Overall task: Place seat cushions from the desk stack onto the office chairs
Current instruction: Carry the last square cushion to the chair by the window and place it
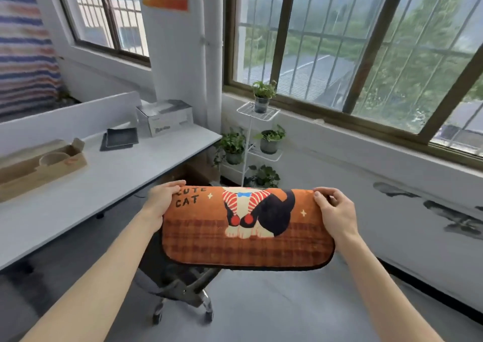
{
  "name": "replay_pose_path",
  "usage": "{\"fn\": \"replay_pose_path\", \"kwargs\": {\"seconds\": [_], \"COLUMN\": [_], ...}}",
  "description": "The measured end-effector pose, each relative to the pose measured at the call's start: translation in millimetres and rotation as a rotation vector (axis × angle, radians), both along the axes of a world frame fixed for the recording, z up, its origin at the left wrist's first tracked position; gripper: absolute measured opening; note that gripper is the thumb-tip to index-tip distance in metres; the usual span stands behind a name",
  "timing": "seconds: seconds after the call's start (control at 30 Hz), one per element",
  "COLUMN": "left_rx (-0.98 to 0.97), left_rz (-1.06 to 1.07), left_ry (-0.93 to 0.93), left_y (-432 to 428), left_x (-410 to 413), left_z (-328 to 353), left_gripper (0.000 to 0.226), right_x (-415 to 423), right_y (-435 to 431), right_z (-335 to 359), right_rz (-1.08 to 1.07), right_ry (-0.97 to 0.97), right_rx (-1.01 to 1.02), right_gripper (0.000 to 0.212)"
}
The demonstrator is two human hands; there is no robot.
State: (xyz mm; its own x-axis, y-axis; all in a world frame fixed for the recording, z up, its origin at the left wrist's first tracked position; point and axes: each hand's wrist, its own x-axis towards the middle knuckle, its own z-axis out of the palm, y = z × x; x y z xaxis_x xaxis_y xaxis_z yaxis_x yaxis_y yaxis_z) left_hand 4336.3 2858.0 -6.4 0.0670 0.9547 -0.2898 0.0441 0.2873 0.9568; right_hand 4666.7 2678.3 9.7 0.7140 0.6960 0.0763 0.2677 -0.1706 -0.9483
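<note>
An orange seat cushion (245, 239) with a cartoon cat and the words "CUTE CAT" is held flat in front of me. My left hand (162, 200) grips its far left corner, and my right hand (334, 216) grips its far right corner. Beneath the cushion stands an office chair (180, 289); only its grey wheeled base and part of the dark seat show. The cushion hides the rest of the seat, so I cannot tell whether it touches the chair.
A white desk (109, 185) runs along the left with a cardboard tray (39, 169), dark mats (120, 138) and a white box (164, 117). A white plant stand (251, 143) with potted plants stands by the barred window. Grey floor lies to the right.
</note>
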Motion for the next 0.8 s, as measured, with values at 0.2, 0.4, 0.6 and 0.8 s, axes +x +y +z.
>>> {"fn": "replay_pose_path", "kwargs": {"seconds": [0.2,0.4,0.6,0.8], "left_rx": [-0.047,-0.132,-0.234,-0.339], "left_rz": [0.157,0.362,0.52,0.646], "left_ry": [0.004,0.034,0.163,0.234], "left_y": [74.8,126.5,150.5,152.4], "left_x": [-1.7,-17.6,-30.8,-31.5], "left_z": [-8.1,-46.3,-78.5,-100.3], "left_gripper": [0.025,0.023,0.027,0.022], "right_x": [21.9,33.0,28.5,6.1], "right_y": [125.1,265.3,378.5,452.3], "right_z": [-3.8,-52.4,-112.3,-165.8], "right_rz": [0.129,0.36,0.595,0.746], "right_ry": [-0.003,-0.021,0.005,-0.028], "right_rx": [-0.029,-0.174,-0.326,-0.542], "right_gripper": [0.009,0.008,0.01,0.042]}}
